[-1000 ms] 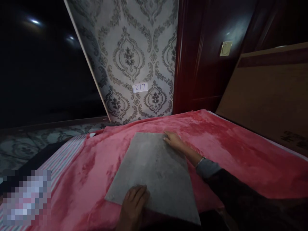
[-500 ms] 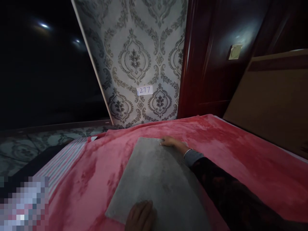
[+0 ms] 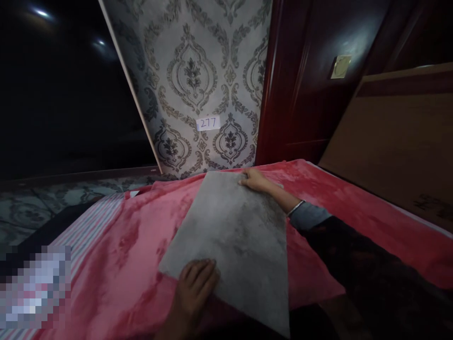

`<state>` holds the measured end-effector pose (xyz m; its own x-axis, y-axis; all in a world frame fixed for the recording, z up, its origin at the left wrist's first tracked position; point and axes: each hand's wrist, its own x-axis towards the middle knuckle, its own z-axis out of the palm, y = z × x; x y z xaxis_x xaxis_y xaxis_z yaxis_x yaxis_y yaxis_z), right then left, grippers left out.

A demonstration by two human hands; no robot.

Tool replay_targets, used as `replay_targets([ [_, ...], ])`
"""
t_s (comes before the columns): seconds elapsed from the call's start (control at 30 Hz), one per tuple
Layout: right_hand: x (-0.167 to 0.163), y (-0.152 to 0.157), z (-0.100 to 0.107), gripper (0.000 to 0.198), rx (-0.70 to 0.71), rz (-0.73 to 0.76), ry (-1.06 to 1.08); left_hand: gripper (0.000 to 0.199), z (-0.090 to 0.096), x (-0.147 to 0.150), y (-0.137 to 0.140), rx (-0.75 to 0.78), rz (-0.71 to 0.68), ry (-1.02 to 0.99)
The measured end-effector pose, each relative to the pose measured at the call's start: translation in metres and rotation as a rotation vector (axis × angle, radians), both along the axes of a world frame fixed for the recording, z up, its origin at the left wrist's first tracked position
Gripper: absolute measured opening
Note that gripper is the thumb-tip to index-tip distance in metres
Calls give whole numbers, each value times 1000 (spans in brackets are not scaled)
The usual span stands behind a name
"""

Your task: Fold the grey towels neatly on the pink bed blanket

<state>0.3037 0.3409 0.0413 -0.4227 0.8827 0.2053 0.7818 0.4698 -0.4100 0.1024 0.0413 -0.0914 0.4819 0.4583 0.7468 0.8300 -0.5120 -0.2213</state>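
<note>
A flat, grey four-sided piece with a soft-looking, mottled surface lies tilted over the pink-red blanket; I cannot tell whether it is a folded cloth or a pad. At its near left edge, my left hand has its fingers bent over the top face, with the thumb hidden. My right hand grips the far edge near the far right corner, fingertips on the upper face. The near right corner hangs low, close to my body.
Behind the bed stands a patterned wall with a paper label reading 277. A large black screen is at the left. A cardboard box leans at the right beside a dark red wooden panel. Striped fabric shows at the left.
The grey piece has shifted toward the wall with both hands on it, and its near edge now shows. The camera view has also tipped slightly downward.
</note>
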Motion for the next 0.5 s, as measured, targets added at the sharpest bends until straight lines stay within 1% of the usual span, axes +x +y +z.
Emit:
replay_targets([
  [0.07,20,-1,20,23,33,-45,26,30,24,-8,11,39,-16,32],
  [0.13,43,0,34,22,60,-93,48,29,46,-20,23,69,-20,52],
  [0.2,64,0,38,21,3,-169,120,30,60,-33,34,49,-18,27],
  [0.23,74,-1,35,20,-53,-212,166,31,62,-39,40,17,-16,-6],
  [0.27,82,-3,28,20,-116,-254,208,32,61,-44,45,-28,-14,-47],
  [0.33,93,-8,4,20,-216,-324,252,35,47,-51,53,-140,-14,-112],
  [0.43,99,-21,-47,18,-283,-384,215,36,11,-51,60,-318,-8,-105],
  [0.5,101,-28,-78,19,-340,-405,205,36,-10,-48,60,-417,24,-105],
])
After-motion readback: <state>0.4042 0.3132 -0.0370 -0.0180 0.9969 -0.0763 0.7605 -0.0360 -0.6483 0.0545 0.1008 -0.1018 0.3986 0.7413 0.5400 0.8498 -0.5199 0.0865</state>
